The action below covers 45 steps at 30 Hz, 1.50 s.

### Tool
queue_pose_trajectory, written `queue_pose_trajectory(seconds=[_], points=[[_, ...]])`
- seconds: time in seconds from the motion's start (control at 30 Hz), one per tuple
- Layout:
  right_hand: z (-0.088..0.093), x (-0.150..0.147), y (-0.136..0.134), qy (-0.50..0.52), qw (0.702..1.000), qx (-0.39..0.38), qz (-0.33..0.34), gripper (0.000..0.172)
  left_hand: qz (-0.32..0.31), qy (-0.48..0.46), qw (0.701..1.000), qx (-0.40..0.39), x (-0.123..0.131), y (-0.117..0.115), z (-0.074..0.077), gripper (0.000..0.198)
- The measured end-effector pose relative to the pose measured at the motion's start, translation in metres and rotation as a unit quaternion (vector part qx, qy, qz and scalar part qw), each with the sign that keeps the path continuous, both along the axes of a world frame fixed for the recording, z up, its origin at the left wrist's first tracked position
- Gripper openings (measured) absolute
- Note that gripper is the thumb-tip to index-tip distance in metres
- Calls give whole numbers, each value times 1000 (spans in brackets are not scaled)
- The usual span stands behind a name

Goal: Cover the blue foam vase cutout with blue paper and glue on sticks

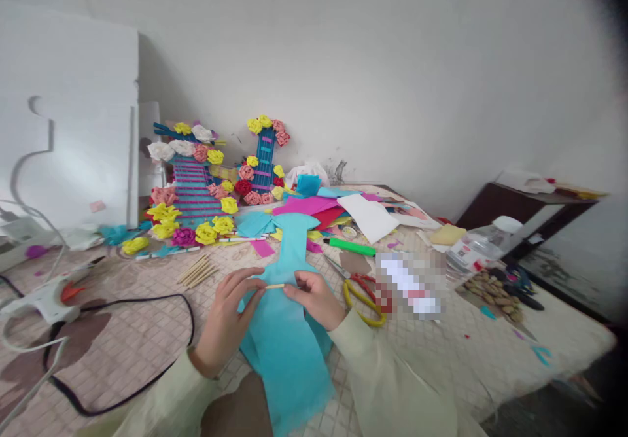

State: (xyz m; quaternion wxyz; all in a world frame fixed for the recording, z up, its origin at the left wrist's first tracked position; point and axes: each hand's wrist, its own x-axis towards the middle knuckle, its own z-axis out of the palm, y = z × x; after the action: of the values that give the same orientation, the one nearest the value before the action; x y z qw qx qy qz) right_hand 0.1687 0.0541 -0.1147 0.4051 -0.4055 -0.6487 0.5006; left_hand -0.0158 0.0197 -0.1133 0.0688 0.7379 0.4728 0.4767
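Between my two hands a short pale wooden stick (275, 286) lies level above light blue crepe paper (294, 365). My left hand (235, 306) pinches the stick's left end between thumb and fingers. At the other end, my right hand (314, 296) grips it the same way. The blue paper spreads on the table beneath both hands, with a narrow part reaching toward the back. To the left of my left hand rests a small bundle of similar sticks (197, 272). Scissors with yellow and red handles (366, 301) lie right of my right hand.
A white glue gun (44, 299) with a looping black cord (189, 319) lies at left. Flower-trimmed stick frames (196, 188) stand against the wall. Coloured paper sheets (314, 207), a green marker (350, 248), a plastic bottle (478, 250) and peanuts (493, 293) lie behind and right.
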Motion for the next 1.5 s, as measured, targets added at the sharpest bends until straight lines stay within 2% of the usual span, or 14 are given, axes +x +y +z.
queue_pose_trajectory(seconds=[0.23, 0.4, 0.47, 0.57, 0.63, 0.7, 0.77, 0.93, 1.1, 1.33, 1.5], points=[[5, -3, -5, 17, 1000, 2, 12, 39, -5, -51, 996, -75, 6, -2, -1, 17], [8, -4, -4, -2, 999, 28, -43, 34, -4, -106, 987, -122, 7, -3, -1, 18], [10, -4, -4, 5, 998, 22, -55, 32, 7, -161, 974, -160, 6, -2, -2, 30], [11, -4, -5, 22, 998, 14, -54, 31, 7, -212, 941, -264, 5, -1, -1, 50], [10, -4, -4, 33, 998, 5, -49, 30, 5, -235, 914, -331, 6, -1, -1, 55], [10, -4, -4, 41, 998, -4, -49, 29, -6, -270, 893, -361, 6, 0, -1, 56], [9, -4, -4, 43, 998, -10, -54, 28, -16, -293, 884, -364, 7, 1, 0, 54], [10, -2, -6, 32, 998, 25, -52, 26, 24, -253, 909, -331, 5, 0, -2, 45], [4, -1, -4, 19, 997, 49, -52, 24, 19, -240, 913, -330, 5, -2, 1, 43], [3, 0, -2, 21, 997, 42, -57, 27, 14, -252, 913, -322, 6, -1, 3, 44], [4, 1, -3, 24, 999, 20, -26, 28, 14, -247, 919, -308, 5, -1, 2, 42]])
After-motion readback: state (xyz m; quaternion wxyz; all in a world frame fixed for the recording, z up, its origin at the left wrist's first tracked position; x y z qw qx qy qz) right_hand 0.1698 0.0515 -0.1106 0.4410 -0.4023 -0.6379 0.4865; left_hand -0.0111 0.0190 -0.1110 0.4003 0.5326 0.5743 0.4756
